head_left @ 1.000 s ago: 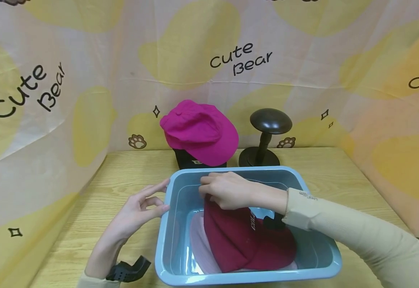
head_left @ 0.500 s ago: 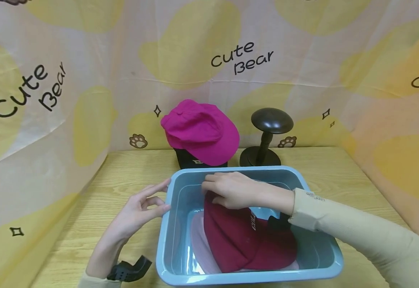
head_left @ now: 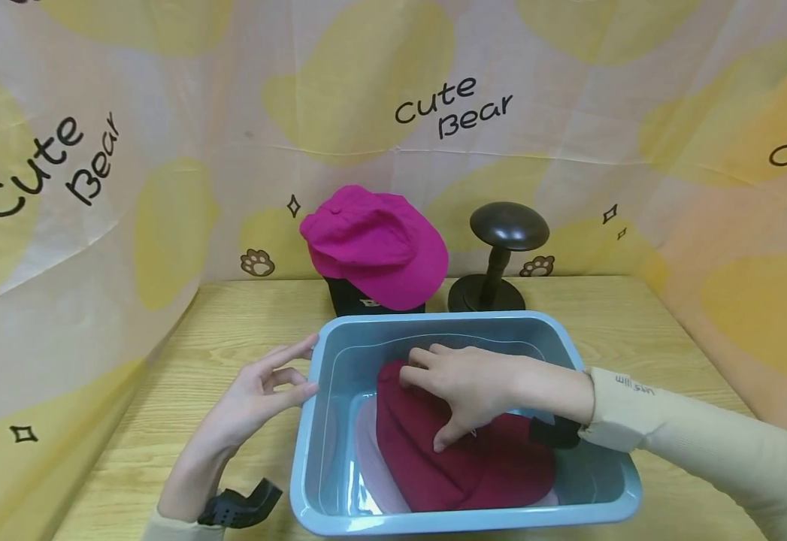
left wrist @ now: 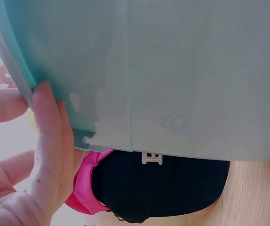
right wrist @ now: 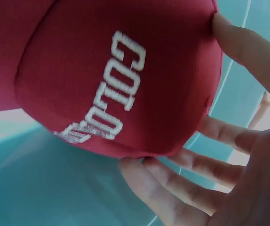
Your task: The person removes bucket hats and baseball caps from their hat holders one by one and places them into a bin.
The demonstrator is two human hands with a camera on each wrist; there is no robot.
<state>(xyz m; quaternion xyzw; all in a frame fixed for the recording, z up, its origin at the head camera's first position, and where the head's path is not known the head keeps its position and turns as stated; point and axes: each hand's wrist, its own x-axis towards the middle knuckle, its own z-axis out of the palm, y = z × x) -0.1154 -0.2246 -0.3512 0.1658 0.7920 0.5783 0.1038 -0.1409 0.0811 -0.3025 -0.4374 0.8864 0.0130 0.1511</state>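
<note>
A light blue basin stands in front of me with a dark red baseball cap in it, lettered in white on its crown. A pale lilac cap lies partly hidden under it. My right hand is spread over the red cap, thumb apart from the fingers, fingertips right at the crown's edge in the right wrist view. My left hand holds the basin's left rim, with the rim between thumb and fingers in the left wrist view.
Behind the basin a bright pink cap sits on top of a black cap. Beside them stands a dark mushroom-shaped hat stand. All are on a wooden table, with a printed cloth behind.
My right hand has loosened from the red cap's gathered top, spread its fingers and moved right and nearer. The cap's top has settled lower. My left hand stays at the rim.
</note>
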